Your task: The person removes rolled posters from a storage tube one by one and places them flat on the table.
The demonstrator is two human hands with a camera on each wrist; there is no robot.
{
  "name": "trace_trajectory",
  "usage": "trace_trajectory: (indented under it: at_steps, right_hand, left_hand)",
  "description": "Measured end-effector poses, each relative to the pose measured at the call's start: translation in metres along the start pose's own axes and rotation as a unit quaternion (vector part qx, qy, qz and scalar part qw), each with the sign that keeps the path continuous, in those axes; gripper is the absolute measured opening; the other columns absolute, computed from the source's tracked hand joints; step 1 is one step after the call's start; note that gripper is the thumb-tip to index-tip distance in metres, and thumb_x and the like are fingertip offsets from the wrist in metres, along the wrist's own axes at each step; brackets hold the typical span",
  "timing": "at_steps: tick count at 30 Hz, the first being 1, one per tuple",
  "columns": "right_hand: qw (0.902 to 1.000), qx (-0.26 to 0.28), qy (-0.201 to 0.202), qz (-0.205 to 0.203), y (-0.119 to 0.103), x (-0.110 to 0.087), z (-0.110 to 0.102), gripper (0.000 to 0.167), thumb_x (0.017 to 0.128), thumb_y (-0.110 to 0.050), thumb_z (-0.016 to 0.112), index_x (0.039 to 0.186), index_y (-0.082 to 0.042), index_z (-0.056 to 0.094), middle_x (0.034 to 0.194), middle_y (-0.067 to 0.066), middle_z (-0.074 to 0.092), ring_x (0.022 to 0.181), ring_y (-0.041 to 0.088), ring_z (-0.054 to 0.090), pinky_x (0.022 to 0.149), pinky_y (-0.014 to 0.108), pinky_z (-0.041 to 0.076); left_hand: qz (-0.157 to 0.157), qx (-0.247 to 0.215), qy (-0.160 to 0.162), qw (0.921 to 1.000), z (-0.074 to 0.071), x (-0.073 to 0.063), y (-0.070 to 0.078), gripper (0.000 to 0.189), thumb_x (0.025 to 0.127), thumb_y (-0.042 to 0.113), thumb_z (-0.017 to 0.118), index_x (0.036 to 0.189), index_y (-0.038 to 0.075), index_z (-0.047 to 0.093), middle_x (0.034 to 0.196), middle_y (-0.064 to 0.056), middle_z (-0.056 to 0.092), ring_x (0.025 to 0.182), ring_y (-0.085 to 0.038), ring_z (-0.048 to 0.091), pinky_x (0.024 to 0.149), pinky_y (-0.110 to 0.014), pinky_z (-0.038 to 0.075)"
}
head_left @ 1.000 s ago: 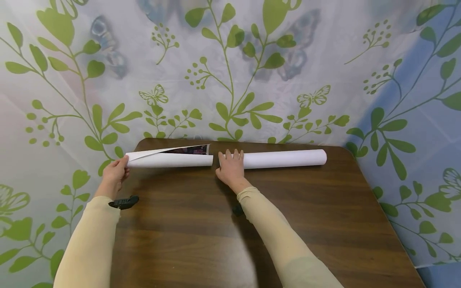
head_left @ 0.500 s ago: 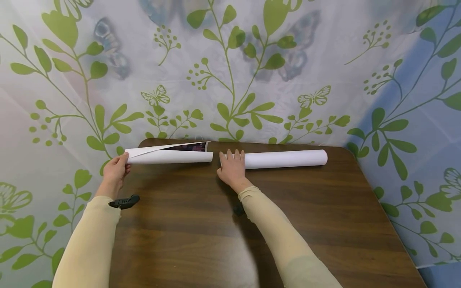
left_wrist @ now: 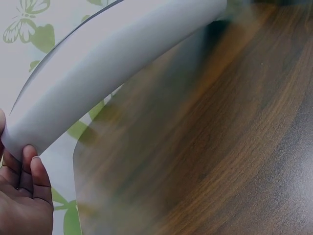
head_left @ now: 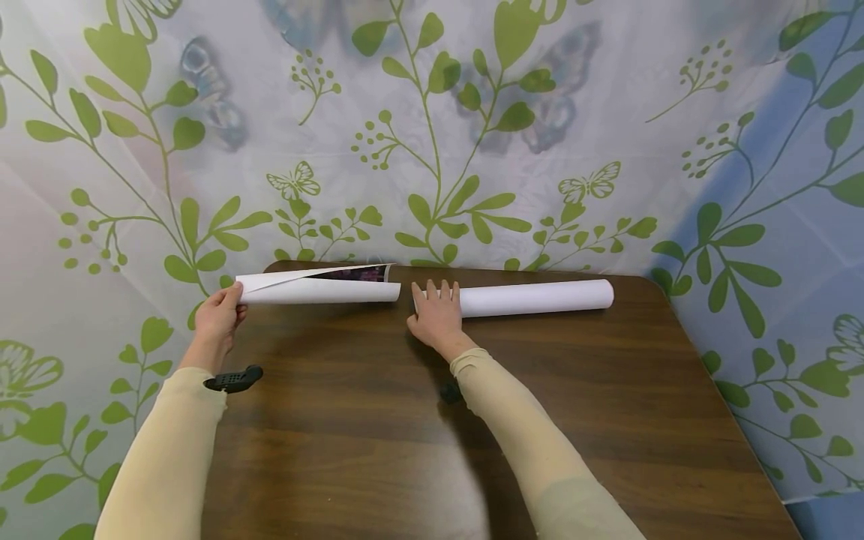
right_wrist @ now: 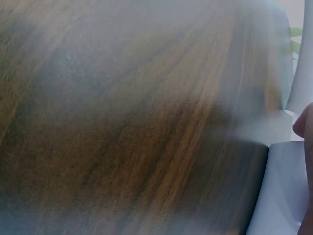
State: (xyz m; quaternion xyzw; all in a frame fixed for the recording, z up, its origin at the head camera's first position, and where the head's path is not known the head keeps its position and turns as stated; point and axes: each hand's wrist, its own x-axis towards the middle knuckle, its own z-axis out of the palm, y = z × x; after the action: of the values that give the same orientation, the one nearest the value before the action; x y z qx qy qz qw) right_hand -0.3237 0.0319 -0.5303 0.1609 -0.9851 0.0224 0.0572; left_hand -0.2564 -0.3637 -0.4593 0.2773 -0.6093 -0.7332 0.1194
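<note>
In the head view, my left hand (head_left: 217, 319) pinches the left end of a loosely rolled poster (head_left: 317, 291), white outside, with a dark printed inner side showing at its open upper edge. The left wrist view has the thumb and fingers of that hand on the end of the white poster (left_wrist: 93, 73), raised off the table. My right hand (head_left: 437, 315) rests with extended fingers over the left end of a second, tighter white paper roll (head_left: 536, 298) lying on the table. A small gap separates the two rolls. At the right wrist view's edge, part of the right hand (right_wrist: 308, 156) touches the white roll (right_wrist: 279, 191).
Both rolls are near the back edge of a brown wooden table (head_left: 378, 420). Behind it hangs a white curtain (head_left: 378, 187) printed with green leaves and butterflies. Black wrist devices (head_left: 232, 379) sit at the cuffs.
The poster in my left hand has risen slightly, and its right end has tipped up a little away from the table. My right hand and the second roll have barely moved.
</note>
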Motion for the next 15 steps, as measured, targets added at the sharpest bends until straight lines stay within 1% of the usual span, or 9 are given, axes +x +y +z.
trace_trajectory:
  at_steps: [4, 7, 15]
  right_hand:
    - [0.9999, 0.014, 0.002, 0.0, 0.0004, -0.0001, 0.0005, 0.073, 0.098, -0.044, 0.056, 0.164, -0.025, 0.028, 0.164, 0.013, 0.031, 0.15, 0.042, 0.024, 0.12, 0.061, 0.008]
    - [0.9995, 0.03, 0.006, -0.005, 0.0006, 0.0001, -0.0005, 0.075, 0.099, -0.047, 0.055, 0.164, -0.024, 0.025, 0.166, 0.013, 0.028, 0.151, 0.042, 0.021, 0.121, 0.061, 0.005]
    - [0.9991, 0.041, 0.007, -0.012, 0.0044, 0.0, -0.0045, 0.075, 0.099, -0.052, 0.049, 0.164, -0.024, 0.025, 0.166, 0.012, 0.027, 0.152, 0.04, 0.018, 0.121, 0.058, 0.005]
  left_hand:
    - [0.006, -0.018, 0.002, 0.9998, 0.0021, 0.0, 0.0018, 0.014, 0.097, 0.031, 0.073, 0.098, 0.017, 0.069, 0.079, 0.002, 0.059, 0.07, -0.008, 0.056, 0.06, -0.016, 0.051]
    - [0.008, -0.027, 0.004, 0.9996, 0.0038, 0.0001, 0.0038, 0.013, 0.096, 0.03, 0.073, 0.093, 0.018, 0.07, 0.077, 0.002, 0.059, 0.068, -0.008, 0.056, 0.059, -0.016, 0.051]
    - [0.004, -0.036, 0.0, 0.9993, 0.0067, -0.0004, 0.01, 0.016, 0.095, 0.032, 0.074, 0.099, 0.017, 0.069, 0.079, 0.001, 0.059, 0.071, -0.009, 0.056, 0.06, -0.017, 0.051]
